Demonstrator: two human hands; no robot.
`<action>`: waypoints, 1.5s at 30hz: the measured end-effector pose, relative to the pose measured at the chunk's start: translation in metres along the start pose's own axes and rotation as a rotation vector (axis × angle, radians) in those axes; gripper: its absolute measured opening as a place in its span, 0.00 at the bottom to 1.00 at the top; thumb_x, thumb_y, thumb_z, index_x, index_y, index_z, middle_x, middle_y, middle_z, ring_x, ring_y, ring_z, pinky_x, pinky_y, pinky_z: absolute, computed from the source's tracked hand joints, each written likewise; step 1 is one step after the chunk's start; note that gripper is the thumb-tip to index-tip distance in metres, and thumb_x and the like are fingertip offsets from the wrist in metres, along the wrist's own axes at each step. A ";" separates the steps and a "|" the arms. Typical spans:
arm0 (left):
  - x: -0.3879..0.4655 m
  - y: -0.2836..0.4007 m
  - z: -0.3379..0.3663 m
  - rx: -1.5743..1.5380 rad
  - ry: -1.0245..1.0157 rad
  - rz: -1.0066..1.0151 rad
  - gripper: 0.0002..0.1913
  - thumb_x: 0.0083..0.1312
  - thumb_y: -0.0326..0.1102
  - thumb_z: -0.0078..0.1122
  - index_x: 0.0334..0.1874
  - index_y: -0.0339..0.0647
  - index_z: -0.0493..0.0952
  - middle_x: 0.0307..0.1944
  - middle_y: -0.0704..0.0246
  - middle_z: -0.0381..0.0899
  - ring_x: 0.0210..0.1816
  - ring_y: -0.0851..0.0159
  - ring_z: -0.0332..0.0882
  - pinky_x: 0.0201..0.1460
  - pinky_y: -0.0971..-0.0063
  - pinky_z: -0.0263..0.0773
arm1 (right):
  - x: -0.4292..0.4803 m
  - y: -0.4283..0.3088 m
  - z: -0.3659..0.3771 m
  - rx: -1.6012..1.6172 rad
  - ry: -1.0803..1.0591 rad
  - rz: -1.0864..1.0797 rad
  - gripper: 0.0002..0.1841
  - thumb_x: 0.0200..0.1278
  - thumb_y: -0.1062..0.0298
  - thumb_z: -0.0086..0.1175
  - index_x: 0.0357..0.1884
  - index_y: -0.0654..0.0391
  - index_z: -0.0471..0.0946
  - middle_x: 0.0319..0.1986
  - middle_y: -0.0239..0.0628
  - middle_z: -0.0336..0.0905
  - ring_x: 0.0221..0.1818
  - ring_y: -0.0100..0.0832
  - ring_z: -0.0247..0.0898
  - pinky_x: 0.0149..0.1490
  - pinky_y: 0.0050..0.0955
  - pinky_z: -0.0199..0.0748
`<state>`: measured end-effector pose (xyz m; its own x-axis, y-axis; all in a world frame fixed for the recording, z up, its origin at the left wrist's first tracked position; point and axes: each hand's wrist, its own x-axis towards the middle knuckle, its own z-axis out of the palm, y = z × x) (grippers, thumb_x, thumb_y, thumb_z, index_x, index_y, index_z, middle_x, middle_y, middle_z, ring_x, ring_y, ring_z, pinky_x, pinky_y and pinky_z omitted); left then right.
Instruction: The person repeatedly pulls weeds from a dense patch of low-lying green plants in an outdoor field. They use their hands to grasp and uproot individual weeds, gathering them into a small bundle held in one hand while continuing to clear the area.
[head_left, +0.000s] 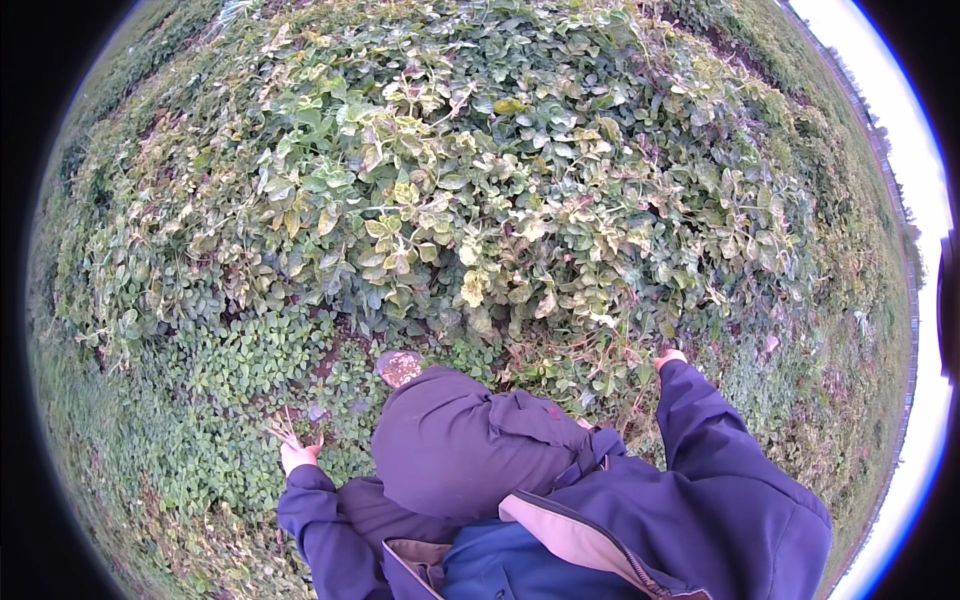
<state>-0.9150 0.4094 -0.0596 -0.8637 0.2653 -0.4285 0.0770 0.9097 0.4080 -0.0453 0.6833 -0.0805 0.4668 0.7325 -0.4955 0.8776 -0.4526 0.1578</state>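
My left hand (299, 455) is low over the green ground plants (225, 427) at the left, holding a small bunch of thin pale stems (283, 429). My right hand (670, 358) reaches down to the lower edge of the leafy plant row (555, 225), by a patch of loose, reddish stems (592, 345). Its fingers are partly hidden by the foliage, so what they touch does not show. The leaves of the row are green, yellowing and partly dried.
My bent leg in dark trousers (472, 442) and a soiled shoe (400, 367) stand between both hands. Dark bare soil (341, 349) shows near the shoe. Further plant rows lie to the upper left and upper right, with a fence line (892, 187) at the far right.
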 end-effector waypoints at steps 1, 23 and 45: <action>0.000 -0.001 0.000 0.021 0.005 0.024 0.37 0.45 0.23 0.81 0.62 0.33 0.76 0.55 0.57 0.83 0.57 0.55 0.82 0.62 0.65 0.75 | 0.004 -0.008 -0.002 0.074 -0.058 -0.026 0.22 0.59 0.60 0.63 0.54 0.61 0.85 0.44 0.52 0.88 0.49 0.47 0.86 0.57 0.40 0.82; -0.029 0.027 -0.004 0.136 0.050 -0.005 0.34 0.44 0.34 0.86 0.52 0.37 0.76 0.48 0.52 0.86 0.52 0.45 0.84 0.58 0.58 0.77 | -0.013 -0.082 0.051 -0.408 -0.283 -0.162 0.26 0.57 0.56 0.62 0.58 0.51 0.85 0.58 0.47 0.84 0.63 0.46 0.80 0.67 0.41 0.76; -0.195 0.028 -0.141 -0.844 0.119 -0.163 0.13 0.62 0.24 0.64 0.44 0.44 0.69 0.27 0.71 0.73 0.13 0.74 0.65 0.12 0.77 0.60 | -0.276 -0.491 -0.089 -0.176 -0.425 -1.582 0.16 0.67 0.58 0.63 0.50 0.57 0.81 0.41 0.50 0.87 0.48 0.52 0.84 0.54 0.46 0.80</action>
<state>-0.8143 0.3379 0.1489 -0.8819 0.0738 -0.4657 -0.4069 0.3798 0.8308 -0.5950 0.7485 0.0544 -0.8842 0.1860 -0.4286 0.4391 0.6439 -0.6266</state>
